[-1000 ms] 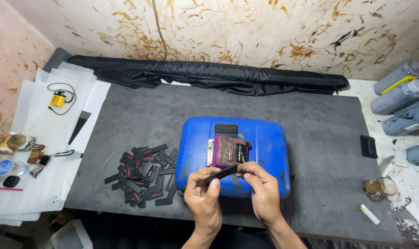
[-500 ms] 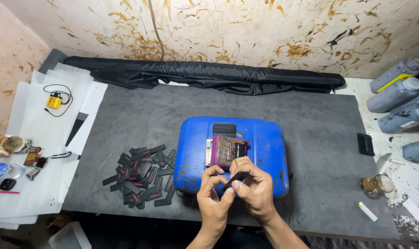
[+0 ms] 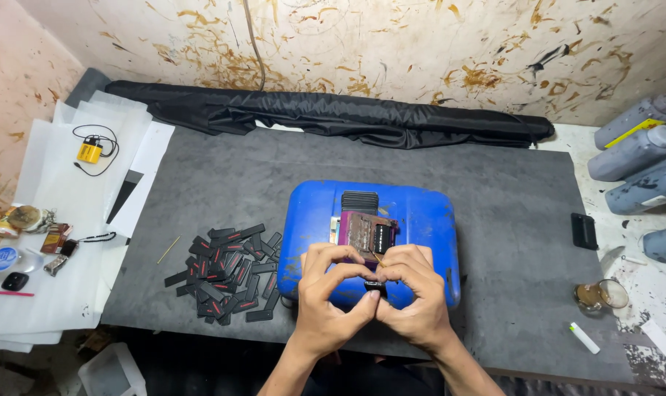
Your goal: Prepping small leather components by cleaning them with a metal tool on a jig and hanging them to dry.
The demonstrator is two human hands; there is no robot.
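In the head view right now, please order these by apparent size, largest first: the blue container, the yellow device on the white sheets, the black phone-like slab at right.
1. blue container
2. black slab
3. yellow device, slightly smaller than the slab

Left hand (image 3: 331, 293) and right hand (image 3: 413, 297) pinching small black strip (image 3: 372, 283), above blue container (image 3: 421, 220)
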